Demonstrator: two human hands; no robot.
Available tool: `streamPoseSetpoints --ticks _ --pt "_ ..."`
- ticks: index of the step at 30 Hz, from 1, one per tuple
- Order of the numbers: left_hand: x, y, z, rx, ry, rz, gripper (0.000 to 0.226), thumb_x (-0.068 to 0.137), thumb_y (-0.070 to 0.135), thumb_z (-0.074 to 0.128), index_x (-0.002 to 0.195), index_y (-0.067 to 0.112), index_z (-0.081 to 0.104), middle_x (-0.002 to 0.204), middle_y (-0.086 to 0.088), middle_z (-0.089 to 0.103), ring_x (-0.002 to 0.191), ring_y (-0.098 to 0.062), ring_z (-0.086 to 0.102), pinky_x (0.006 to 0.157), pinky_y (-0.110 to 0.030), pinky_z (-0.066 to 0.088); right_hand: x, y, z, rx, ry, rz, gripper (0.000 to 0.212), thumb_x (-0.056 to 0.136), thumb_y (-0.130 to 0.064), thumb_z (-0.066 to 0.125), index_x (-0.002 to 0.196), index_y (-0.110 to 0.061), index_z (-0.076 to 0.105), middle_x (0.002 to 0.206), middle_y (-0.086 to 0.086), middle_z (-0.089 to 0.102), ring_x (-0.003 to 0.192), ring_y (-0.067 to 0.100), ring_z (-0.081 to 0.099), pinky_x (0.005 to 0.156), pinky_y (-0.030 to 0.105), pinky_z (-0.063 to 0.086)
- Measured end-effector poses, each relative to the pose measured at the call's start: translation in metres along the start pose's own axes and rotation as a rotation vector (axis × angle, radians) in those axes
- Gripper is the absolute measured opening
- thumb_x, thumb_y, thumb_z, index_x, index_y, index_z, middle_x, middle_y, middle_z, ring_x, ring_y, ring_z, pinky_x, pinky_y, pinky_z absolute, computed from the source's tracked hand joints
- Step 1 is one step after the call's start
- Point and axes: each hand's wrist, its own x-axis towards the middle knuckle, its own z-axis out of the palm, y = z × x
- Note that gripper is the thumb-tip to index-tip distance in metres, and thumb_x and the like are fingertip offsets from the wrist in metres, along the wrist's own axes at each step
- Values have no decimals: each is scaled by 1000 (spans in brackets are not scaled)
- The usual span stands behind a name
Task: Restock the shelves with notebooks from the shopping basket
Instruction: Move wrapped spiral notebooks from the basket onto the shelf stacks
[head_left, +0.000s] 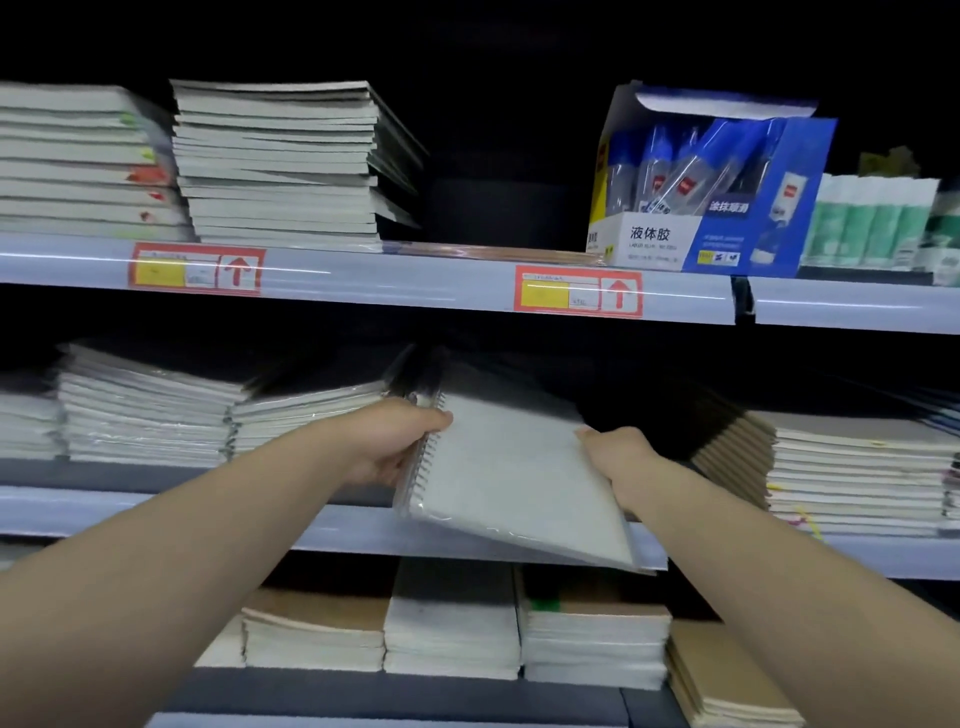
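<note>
A white spiral-bound notebook (514, 478) in clear wrap is held tilted in front of the middle shelf (156, 512), its far end reaching into a dark gap between stacks. My left hand (387, 441) grips its spiral edge, thumb on top. My right hand (621, 449) holds the right edge, thumb on the cover. Stacks of white notebooks (156, 415) lie to the left of the gap. The shopping basket is out of view.
Brown-covered notebooks (852, 467) are stacked right of the gap. The top shelf (415, 280) carries notebook stacks (280, 161), a blue box of liquid glue (711, 187) and green glue sticks (867, 218). The bottom shelf holds more notebook piles (452, 623).
</note>
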Motion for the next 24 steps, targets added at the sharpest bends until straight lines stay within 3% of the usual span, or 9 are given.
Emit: streamPoseSetpoints --ticks 3,6,8,10,12,15,19,22,24 --pt "2 4 11 -81 153 31 16 96 14 54 87 2 61 62 -10 70 53 -22 67 52 -30 56 13 -3 -1 13 -18 -21 40 95 -31 60 112 5 59 102 19 67 95 35 65 86 42 55" --pt "4 7 17 -126 283 56 14 94 11 55 83 3 57 53 -8 64 44 -21 62 45 -27 53 22 -7 2 -89 8 -106 27 94 -26 60 83 -3 56 73 9 57 68 26 57 62 29 47" --pt "5 10 20 -156 333 52 11 94 10 55 86 3 55 48 -6 62 39 -19 60 39 -25 49 25 -10 5 -153 1 -180 29 95 -24 59 72 -7 52 70 6 51 63 21 51 59 27 43" --pt "6 14 23 -172 365 39 12 95 10 55 85 3 53 46 -7 60 36 -19 59 36 -24 47 20 -10 9 -241 -14 -280 23 95 -31 57 86 -11 64 97 8 57 92 27 56 80 30 46" --pt "7 16 26 -158 385 22 15 95 11 55 81 4 54 54 -9 59 42 -21 58 44 -26 52 9 -8 13 -376 4 -415 22 94 -40 53 95 -21 65 118 6 52 114 28 44 85 31 37" --pt "5 20 29 -136 394 0 19 95 11 54 77 4 53 58 -10 56 36 -18 55 39 -24 49 -12 -5 17 -469 -28 -609 28 91 -52 48 101 -27 57 120 3 48 109 22 36 89 34 37" --pt "1 24 30 -109 390 -33 20 96 10 52 79 1 54 63 -13 57 31 -18 56 31 -23 44 -34 -2 17 -600 -224 -753 66 84 -72 36 131 -27 49 138 0 48 130 23 39 105 41 36" --pt "1 28 29 -111 384 -46 19 97 11 53 81 0 56 50 -12 62 33 -20 58 31 -24 43 -40 2 6 -746 -348 -809 82 81 -79 30 149 -33 27 160 4 18 148 20 12 119 42 16" --pt "1 29 28 -122 378 -44 19 97 10 53 81 -1 55 43 -9 60 33 -20 58 30 -25 43 -40 4 -2 -808 -394 -814 87 81 -80 33 153 -36 11 163 4 2 150 18 0 120 40 8"
